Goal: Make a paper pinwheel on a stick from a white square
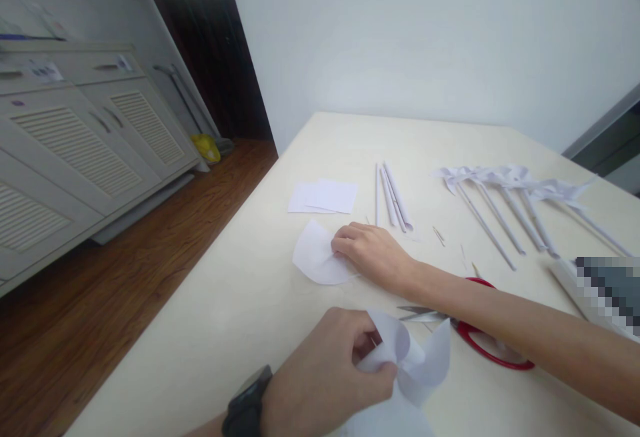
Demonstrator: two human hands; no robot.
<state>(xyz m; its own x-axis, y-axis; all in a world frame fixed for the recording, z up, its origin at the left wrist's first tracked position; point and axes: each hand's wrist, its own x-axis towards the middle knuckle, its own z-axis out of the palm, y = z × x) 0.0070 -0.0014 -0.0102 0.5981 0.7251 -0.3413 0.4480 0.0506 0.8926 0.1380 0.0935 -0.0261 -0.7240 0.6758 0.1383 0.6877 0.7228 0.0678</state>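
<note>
My left hand (340, 370), with a black watch on its wrist, pinches a white paper pinwheel (425, 363) near its centre. Several corners of that pinwheel curl inward, and its lower part runs out of view. Farther out, my right hand (367, 253) has its fingers curled together on a loose piece of white paper (315, 257) with curved edges. The fingertips are partly hidden, and the paper lies on the table under them. Beneath my right forearm lie scissors (493, 350) with red handles, their blades pointing left toward the pinwheel.
Flat white paper squares (325, 197) and rolled paper sticks (395, 200) lie farther back on the table (225, 303). Several finished pinwheels on sticks (505, 190) rest at the right. Small thin pieces (439, 235) lie mid-table. A blurred-out object (610, 290) sits at the right edge.
</note>
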